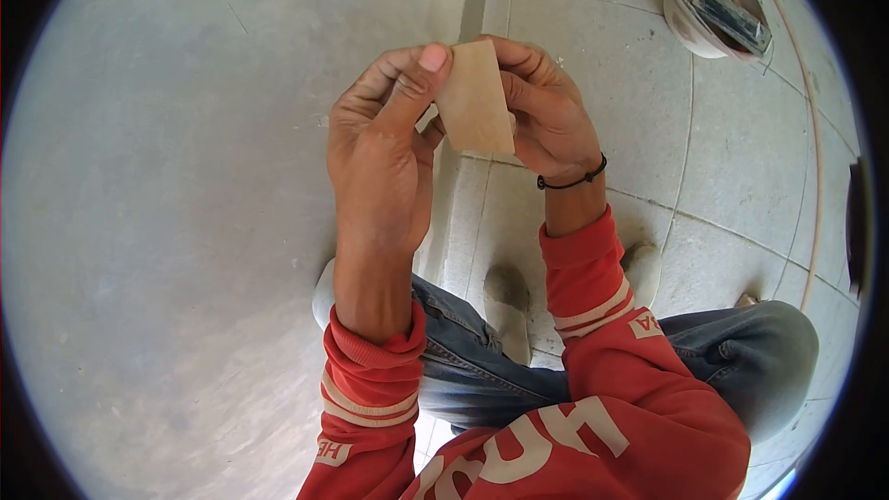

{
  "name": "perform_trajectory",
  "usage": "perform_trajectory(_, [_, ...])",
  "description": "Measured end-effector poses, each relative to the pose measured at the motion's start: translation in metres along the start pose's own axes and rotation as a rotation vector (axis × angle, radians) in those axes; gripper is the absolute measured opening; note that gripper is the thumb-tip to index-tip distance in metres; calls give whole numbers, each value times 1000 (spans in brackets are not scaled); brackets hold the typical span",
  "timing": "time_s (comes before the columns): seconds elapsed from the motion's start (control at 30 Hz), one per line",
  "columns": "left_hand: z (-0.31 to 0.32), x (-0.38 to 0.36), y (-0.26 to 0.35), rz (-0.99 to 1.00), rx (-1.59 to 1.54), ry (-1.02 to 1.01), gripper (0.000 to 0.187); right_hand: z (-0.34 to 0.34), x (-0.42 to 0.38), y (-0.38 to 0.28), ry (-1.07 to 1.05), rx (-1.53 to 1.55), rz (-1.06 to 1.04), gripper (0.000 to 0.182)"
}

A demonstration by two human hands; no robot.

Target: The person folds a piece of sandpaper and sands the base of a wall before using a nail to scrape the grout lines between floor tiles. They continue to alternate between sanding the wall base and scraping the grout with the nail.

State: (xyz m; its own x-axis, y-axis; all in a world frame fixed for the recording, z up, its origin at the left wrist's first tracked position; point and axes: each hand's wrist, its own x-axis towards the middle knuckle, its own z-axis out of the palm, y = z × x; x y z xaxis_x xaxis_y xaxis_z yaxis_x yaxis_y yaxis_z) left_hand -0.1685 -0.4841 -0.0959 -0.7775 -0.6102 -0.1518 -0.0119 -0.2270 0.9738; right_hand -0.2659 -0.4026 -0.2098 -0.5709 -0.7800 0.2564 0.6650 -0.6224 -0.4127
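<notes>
A small flat tan piece (pixel 476 100) with straight edges and slanted ends is held up between my two hands. It looks like a cut bit of tile, with its smooth face towards me. My left hand (pixel 384 143) pinches its upper left edge, the thumb on the face and the fingers behind. From the other side my right hand (pixel 548 111) grips the right edge, its thumb near the edge and its fingertips partly hidden behind the piece. A dark cord bracelet (pixel 574 178) circles my right wrist.
A smooth grey wall (pixel 185 185) fills the left side. Large tiles cover the floor (pixel 732 194) to the right. A messy bucket (pixel 690 23) with a dark rectangular tool (pixel 732 20) stands at upper right, beside a long thin hose or cable (pixel 813 130). My shoes (pixel 507 301) are below.
</notes>
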Motion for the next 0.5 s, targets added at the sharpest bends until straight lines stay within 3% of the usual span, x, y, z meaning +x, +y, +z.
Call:
perform_trajectory(0.03, [6,0,-2,-7,0,-3,30,-2,0,-1,22,-14,-26,19])
perform_trajectory(0.1, [18,-1,-6,298,450,220,48,-12,3,-2,129,-108,-16,17])
perform_trajectory(0.13, [18,-5,-6,291,455,215,48,-19,7,-2,224,-202,-3,16])
perform_trajectory(0.17, [18,-13,-5,413,750,105,57,-31,11,3,231,-197,-5,16])
perform_trajectory(0.2, [18,-22,-3,534,1044,-15,66,-49,15,16,415,-413,-54,17])
perform_trajectory(0.3, [50,-78,-17,322,997,-568,64,-120,3,89,829,-931,-56,19])
perform_trajectory(0.37, [63,-119,-36,196,1082,-876,62,-171,-28,163,827,-1258,-10,17])
perform_trajectory(0.43, [62,-141,-41,173,1132,-980,61,-165,-56,200,821,-1173,177,13])
perform_trajectory(0.5, [61,-147,-34,-160,1113,-1246,56,-159,-69,226,814,-1091,181,11])
